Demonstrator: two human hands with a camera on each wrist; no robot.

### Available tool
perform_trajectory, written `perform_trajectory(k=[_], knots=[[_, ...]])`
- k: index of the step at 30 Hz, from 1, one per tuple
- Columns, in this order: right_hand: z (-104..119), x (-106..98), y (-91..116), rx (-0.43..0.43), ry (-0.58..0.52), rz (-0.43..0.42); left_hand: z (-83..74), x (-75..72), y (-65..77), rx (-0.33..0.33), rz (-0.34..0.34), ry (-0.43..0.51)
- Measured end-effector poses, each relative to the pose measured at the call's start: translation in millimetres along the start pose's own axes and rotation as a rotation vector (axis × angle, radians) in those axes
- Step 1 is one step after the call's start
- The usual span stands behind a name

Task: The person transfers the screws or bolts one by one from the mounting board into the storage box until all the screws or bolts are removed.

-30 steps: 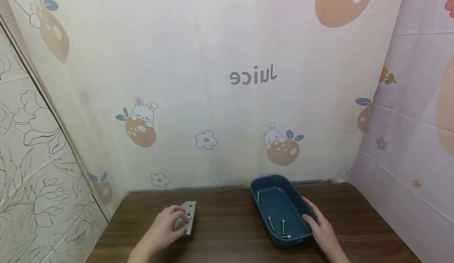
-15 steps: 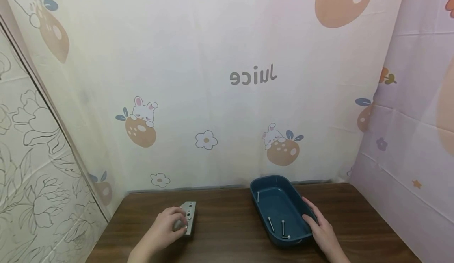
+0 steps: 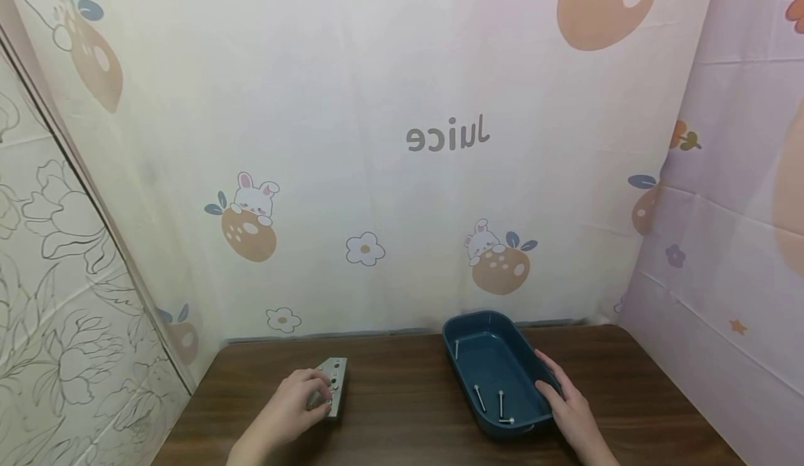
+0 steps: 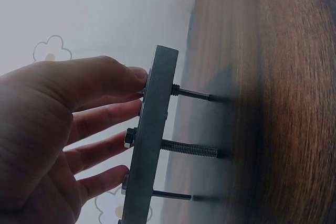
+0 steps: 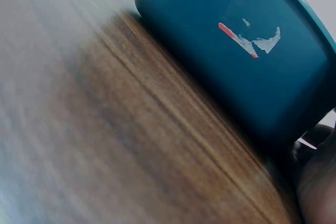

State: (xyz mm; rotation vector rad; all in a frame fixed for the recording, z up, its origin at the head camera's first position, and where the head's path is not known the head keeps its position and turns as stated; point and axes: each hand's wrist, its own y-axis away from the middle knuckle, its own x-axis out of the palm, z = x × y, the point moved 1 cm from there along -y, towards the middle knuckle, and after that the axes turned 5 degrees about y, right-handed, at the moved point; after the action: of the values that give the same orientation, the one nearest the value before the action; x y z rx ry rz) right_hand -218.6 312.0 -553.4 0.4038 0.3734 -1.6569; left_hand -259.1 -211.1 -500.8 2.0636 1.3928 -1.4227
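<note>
My left hand (image 3: 294,400) is over a grey metal plate (image 3: 339,379) with a row of holes. Thumb and forefinger pinch the head of a bolt (image 4: 194,94) whose shank sticks out beneath the plate (image 4: 152,135); they mostly hide that head. Two more bolts pass through, one with a thick threaded shank (image 4: 191,148), the other with a thin shank (image 4: 172,195). On the right, my right hand (image 3: 570,410) grips the long side of a dark blue tray (image 3: 496,361), thumb at the rim. In the right wrist view only part of this hand (image 5: 320,182) shows.
Several loose silver bolts (image 3: 480,397) lie in the tray, mostly at its near end. Both tray and plate are on a brown wood-grain table (image 3: 402,396). A printed cloth (image 3: 402,194) hangs along the back edge, with more cloth at both sides.
The left hand's fingers have shifted very slightly over the plate. The right hand, tray and loose bolts look the same.
</note>
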Motion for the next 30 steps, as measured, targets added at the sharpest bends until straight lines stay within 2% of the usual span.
perform_trajectory(k=[8, 16, 30], knots=[[0.1, -0.5, 0.0, 0.037, -0.006, 0.018, -2.2, -0.9, -2.6, 0.002, 0.012, 0.005], [0.9, 1.0, -0.4, -0.011, -0.004, -0.010, -1.6, 0.2, -2.6, -0.015, 0.018, -0.003], [-0.4, 1.0, -1.0, -0.015, 0.005, -0.010, -2.7, 2.3, -1.7, 0.007, -0.018, -0.026]])
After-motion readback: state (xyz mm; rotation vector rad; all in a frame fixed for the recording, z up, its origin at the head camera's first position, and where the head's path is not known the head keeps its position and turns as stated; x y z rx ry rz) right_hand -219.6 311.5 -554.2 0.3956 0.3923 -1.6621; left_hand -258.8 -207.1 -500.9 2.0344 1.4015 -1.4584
